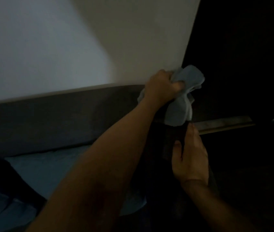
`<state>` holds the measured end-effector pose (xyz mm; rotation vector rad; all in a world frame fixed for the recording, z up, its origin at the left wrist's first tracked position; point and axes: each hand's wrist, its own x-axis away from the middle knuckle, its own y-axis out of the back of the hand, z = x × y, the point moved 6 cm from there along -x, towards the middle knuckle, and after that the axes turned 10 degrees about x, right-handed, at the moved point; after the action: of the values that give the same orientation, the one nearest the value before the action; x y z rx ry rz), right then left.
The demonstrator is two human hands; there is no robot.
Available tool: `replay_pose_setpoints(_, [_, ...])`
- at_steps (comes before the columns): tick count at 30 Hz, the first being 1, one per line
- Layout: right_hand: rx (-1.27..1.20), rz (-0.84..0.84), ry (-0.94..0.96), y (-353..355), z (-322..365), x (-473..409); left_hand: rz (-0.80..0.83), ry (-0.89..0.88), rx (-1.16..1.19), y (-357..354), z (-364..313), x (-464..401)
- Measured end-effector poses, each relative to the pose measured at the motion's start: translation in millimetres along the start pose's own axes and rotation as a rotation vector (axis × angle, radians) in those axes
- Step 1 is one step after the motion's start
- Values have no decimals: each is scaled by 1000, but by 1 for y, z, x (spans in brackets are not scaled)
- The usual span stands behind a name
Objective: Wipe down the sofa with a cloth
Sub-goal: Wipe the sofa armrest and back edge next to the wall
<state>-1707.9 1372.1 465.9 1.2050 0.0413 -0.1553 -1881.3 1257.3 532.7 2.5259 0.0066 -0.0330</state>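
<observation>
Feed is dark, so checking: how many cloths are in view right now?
1. The light grey cloth is bunched in the left hand at the far end of the sofa backrest, near the wall edge. Dark areas could hide others.

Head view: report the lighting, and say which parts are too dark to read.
Head view: dim overall; a soft patch of light falls on the wall, shading off to the right; the right side is near black, so the sofa end there is unreadable; the cloth in the left hand stays visible; edges slightly soft.
</observation>
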Motion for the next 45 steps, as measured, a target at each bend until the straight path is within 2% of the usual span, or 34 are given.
replay_pose_setpoints(2, [16, -12, -9, 0, 0, 0, -121, -46, 265, 43, 2, 15])
replay_pose_setpoints(4, [29, -7, -22, 2, 0, 0, -316, -85, 427, 103, 22, 40])
replay_pose_setpoints(6, [34, 4, -25, 3, 1, 1, -525, 28, 370, 170, 68, 69])
replay_pose_setpoints(8, [46, 17, -27, 5, 2, 1, -623, 283, 100, 220, 126, 98])
replay_pose_setpoints(10, [57, 21, -28, 5, 3, 1, -538, 553, -239, 222, 168, 126])
replay_pose_setpoints(12, [51, 18, -29, 4, 3, 1, -503, 535, -453, 194, 166, 131])
replay_pose_setpoints(14, [28, 9, -32, 3, 2, 0, -523, 473, -494, 156, 139, 116])
replay_pose_setpoints(16, [7, -9, -38, 2, 1, 1, -485, 395, -456, 114, 101, 88])
replay_pose_setpoints(17, [0, -24, -47, 2, -1, 2, -407, 344, -430, 88, 81, 72])
replay_pose_setpoints(19, [-21, -51, -104, 3, -4, 5, -143, 210, -352, 31, 42, 42])
replay_pose_setpoints(21, [-37, -64, -202, 4, -9, 8, 132, 107, -106, -1, 7, 20])
replay_pose_setpoints(23, [-26, -55, -252, 6, -10, 10, 234, 133, 218, 12, -12, 2])
replay_pose_setpoints(24, [-23, -48, -254, 7, -9, 10, 246, 123, 252, 26, -14, -6])
replay_pose_setpoints(26, [-20, -27, -244, 7, -8, 9, 250, 52, 120, 54, -10, -10])
replay_pose_setpoints(28, [-28, -8, -235, 7, -7, 8, 252, 22, -155, 69, 17, 4])
replay_pose_setpoints(30, [-38, -3, -228, 6, -8, 7, 196, 111, -428, 66, 53, 34])
replay_pose_setpoints(31, [-45, 2, -228, 6, -8, 7, 149, 137, -481, 59, 63, 42])
replay_pose_setpoints(34, [-59, 1, -228, 5, -10, 6, 92, 103, -421, 24, 40, 40])
replay_pose_setpoints(38, [-83, -22, -221, 5, -10, 7, 288, 262, 201, 0, 1, 27])
replay_pose_setpoints(39, [-84, -27, -219, 5, -11, 7, 297, 265, 287, 5, -1, 22])
replay_pose_setpoints(40, [-83, -26, -222, 6, -11, 7, 268, 243, 271, 20, -6, 21])
replay_pose_setpoints(42, [-79, -32, -232, 7, -11, 7, 149, 142, 89, 48, -1, 19])
replay_pose_setpoints(45, [-121, -58, -241, 12, -10, 8, 126, 184, -114, 55, 32, 55])
